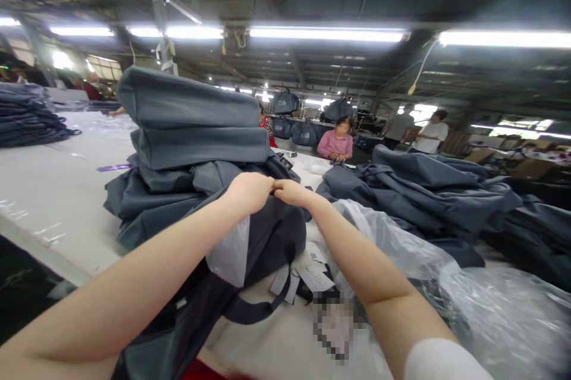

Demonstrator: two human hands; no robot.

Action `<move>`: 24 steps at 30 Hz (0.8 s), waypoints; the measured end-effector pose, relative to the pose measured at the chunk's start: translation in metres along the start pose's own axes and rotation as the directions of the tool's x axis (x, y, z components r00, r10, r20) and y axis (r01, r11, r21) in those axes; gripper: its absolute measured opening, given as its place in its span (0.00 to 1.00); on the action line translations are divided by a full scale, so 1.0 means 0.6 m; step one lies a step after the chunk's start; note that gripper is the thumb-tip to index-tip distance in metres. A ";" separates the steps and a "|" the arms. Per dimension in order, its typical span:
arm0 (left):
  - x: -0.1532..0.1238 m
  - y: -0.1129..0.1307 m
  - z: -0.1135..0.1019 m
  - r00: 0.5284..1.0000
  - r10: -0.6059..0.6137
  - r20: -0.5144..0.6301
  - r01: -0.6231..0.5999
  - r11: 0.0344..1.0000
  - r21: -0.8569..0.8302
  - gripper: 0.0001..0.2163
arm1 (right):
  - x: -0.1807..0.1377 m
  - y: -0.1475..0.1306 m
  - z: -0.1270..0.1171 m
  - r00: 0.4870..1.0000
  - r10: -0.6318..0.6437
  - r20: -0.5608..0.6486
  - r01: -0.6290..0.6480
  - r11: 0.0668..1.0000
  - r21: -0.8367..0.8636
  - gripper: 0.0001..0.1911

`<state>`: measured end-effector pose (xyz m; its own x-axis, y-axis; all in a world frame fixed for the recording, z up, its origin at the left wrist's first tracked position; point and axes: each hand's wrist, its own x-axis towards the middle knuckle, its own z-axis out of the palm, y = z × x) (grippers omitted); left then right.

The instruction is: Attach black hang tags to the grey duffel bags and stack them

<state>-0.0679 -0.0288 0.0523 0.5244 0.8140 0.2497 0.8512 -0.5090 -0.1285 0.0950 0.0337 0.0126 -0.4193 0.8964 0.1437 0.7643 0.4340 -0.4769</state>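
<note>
A dark blue-grey bag [279,234] lies in front of me at the table's near edge, its strap [254,312] looped out to the right. My left hand [250,191] and my right hand [291,192] meet at the bag's upper edge, fingers closed in a pinch on it. What exactly sits between the fingertips is hidden. A piece of whitish plastic [229,252] shows below my left hand. Just behind stand several folded blue-grey bags [200,145] in a stack.
Paper tags [316,279] and clear plastic [504,297] lie on the white table [80,190]. More bags [428,190] are heaped at right, with another stack [29,115] far left. A person in pink [335,145] sits across; two people stand farther back.
</note>
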 end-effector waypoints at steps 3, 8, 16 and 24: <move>0.055 0.014 0.011 0.989 0.010 0.145 -0.010 1.000 0.000 0.10 | 0.001 0.018 0.015 1.000 0.017 0.015 -0.018 0.993 0.118 0.17; 0.084 0.010 0.022 0.955 0.036 0.293 -0.025 0.999 -0.040 0.12 | -0.015 0.045 0.031 0.998 0.053 0.046 -0.064 0.952 0.300 0.18; 0.054 -0.042 0.042 0.985 0.019 0.174 0.001 0.993 -0.118 0.18 | -0.023 0.042 0.025 0.979 -0.201 0.030 0.171 0.895 0.413 0.25; 0.048 -0.051 0.044 0.983 0.064 0.173 -0.042 0.991 -0.130 0.17 | -0.011 0.037 0.062 0.939 -0.337 -0.069 0.331 0.940 -0.081 0.26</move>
<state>-0.0784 0.0178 0.0379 0.5737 0.8160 0.0711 0.8185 -0.5743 -0.0133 0.0965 0.0343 -0.0310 -0.6172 0.7019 0.3555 0.6195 0.7120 -0.3304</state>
